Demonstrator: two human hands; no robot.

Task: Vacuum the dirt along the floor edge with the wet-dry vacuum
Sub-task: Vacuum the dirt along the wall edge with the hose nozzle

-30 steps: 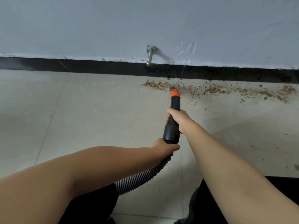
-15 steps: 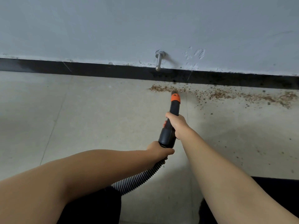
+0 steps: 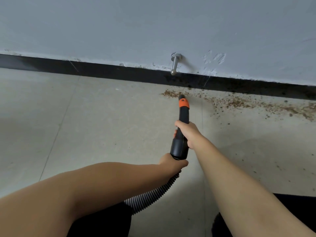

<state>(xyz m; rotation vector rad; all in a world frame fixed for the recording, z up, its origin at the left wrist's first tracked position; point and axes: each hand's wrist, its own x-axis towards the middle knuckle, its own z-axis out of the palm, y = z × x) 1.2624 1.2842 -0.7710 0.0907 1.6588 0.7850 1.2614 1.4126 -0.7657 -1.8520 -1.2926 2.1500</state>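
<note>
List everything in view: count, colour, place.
nozzle: 1, black with orange tip, tip in the dirt by the wall
hose: 1, grey ribbed, trailing back from the nozzle
dirt: 1 brown strip along the baseboard, mostly right of the nozzle
door stop: 1, silver, on the wall
baseboard: 1, black
wall: 1, pale grey
floor: beige tiles
left hand: grips the hose end
right hand: grips the nozzle

Two hands are in view, the left hand (image 3: 172, 164) and the right hand (image 3: 187, 132). There is one vacuum nozzle (image 3: 182, 129), one ribbed hose (image 3: 153, 195), one metal door stop (image 3: 174, 64) on the wall and one long trail of brown dirt (image 3: 239, 103) along the floor's far edge.
</note>
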